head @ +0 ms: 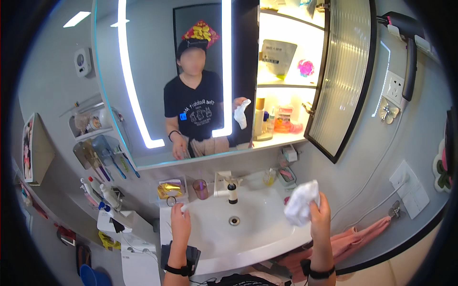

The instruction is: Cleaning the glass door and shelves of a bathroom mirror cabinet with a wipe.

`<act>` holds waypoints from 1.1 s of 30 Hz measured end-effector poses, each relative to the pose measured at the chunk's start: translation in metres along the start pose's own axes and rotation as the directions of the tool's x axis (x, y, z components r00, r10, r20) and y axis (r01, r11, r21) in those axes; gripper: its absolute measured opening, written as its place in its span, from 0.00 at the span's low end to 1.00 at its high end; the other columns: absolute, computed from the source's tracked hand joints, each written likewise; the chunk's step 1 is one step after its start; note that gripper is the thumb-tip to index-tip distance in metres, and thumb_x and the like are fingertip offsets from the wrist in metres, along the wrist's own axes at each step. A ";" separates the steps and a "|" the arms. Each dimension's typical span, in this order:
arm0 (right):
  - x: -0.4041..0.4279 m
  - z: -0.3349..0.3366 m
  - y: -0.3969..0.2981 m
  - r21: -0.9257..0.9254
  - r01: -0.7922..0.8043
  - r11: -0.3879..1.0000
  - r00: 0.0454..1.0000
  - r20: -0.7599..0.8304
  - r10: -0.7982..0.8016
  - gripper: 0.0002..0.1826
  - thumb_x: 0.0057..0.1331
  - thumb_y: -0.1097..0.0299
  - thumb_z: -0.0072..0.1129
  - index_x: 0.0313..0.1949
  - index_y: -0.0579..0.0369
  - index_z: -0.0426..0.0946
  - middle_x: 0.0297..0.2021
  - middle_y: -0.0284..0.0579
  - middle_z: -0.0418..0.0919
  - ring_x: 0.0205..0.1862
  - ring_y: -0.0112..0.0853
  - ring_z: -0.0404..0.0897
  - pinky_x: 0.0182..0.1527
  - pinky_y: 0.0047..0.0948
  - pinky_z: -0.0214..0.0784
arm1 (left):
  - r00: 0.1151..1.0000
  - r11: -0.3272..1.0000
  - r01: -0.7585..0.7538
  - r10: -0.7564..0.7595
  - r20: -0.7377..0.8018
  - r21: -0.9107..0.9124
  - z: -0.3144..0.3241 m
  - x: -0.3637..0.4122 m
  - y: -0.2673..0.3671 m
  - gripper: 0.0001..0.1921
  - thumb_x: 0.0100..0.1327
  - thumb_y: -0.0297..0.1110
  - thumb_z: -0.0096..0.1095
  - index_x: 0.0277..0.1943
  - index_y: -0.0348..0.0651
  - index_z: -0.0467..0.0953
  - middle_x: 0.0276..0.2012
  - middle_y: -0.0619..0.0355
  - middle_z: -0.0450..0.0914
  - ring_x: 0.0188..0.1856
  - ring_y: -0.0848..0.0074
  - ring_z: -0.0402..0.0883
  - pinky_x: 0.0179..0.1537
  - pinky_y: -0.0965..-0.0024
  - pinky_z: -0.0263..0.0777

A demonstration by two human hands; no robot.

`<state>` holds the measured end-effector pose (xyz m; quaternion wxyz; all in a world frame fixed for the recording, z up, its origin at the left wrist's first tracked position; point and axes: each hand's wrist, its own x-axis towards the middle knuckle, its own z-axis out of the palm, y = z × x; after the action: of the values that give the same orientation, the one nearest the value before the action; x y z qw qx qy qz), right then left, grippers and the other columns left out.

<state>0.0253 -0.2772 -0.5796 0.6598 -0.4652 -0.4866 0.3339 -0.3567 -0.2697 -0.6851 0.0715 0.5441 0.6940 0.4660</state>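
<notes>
My right hand (320, 214) grips a crumpled white cloth (303, 203) above the right side of the white washbasin (211, 236). Over the basin's left rim is my left hand (180, 220), fingers bent. Something small and whitish shows at its fingertips, too unclear to name. Just beyond those fingers stands a clear plastic box (171, 187) with a gold packet (170, 190) in it, and a dark ring (171, 201) shows at its front. A brown tumbler (200, 189) stands right of the box, beside the faucet (230, 193).
A lit mirror cabinet (150, 89) hangs above the basin. Its ribbed glass door (343, 78) stands open at right, showing bottles (284, 118) on shelves. On the right wall are a hair dryer (409, 64) and a pink towel (357, 241). A toilet (139, 250) stands at left.
</notes>
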 end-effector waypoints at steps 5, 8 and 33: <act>0.106 0.099 -0.044 -0.086 0.500 0.862 0.864 -0.015 -0.503 0.16 0.66 0.73 0.41 0.52 0.63 0.66 0.39 0.48 0.76 0.41 0.31 0.75 0.44 0.28 0.66 | 0.997 0.989 -0.075 0.076 0.006 -0.127 -0.040 0.008 0.071 0.13 0.60 0.23 0.50 0.49 0.35 0.68 0.49 0.48 0.69 0.38 0.67 0.74 0.37 0.71 0.71; 0.183 0.162 -0.070 -0.149 0.757 0.636 0.633 -0.075 -0.771 0.18 0.66 0.78 0.39 0.56 0.60 0.65 0.46 0.49 0.75 0.43 0.33 0.78 0.44 0.27 0.69 | 0.987 0.983 -0.153 0.148 -0.057 -0.096 -0.056 -0.001 0.097 0.13 0.61 0.23 0.49 0.49 0.36 0.69 0.47 0.50 0.71 0.36 0.69 0.75 0.33 0.73 0.72; 0.261 0.201 -0.018 -0.360 0.919 0.162 0.287 0.327 -0.901 0.28 0.59 0.72 0.50 0.60 0.62 0.59 0.57 0.50 0.65 0.49 0.45 0.73 0.51 0.35 0.67 | 0.909 0.917 -0.386 0.396 0.129 -0.101 -0.011 0.005 0.245 0.10 0.58 0.22 0.52 0.43 0.36 0.73 0.47 0.52 0.75 0.42 0.70 0.76 0.38 0.74 0.70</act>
<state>-0.0877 0.0078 -0.4575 0.5768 -0.2232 -0.7440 -0.2529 -0.1969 -0.2782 -0.4993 0.0473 0.7018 0.5464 0.4546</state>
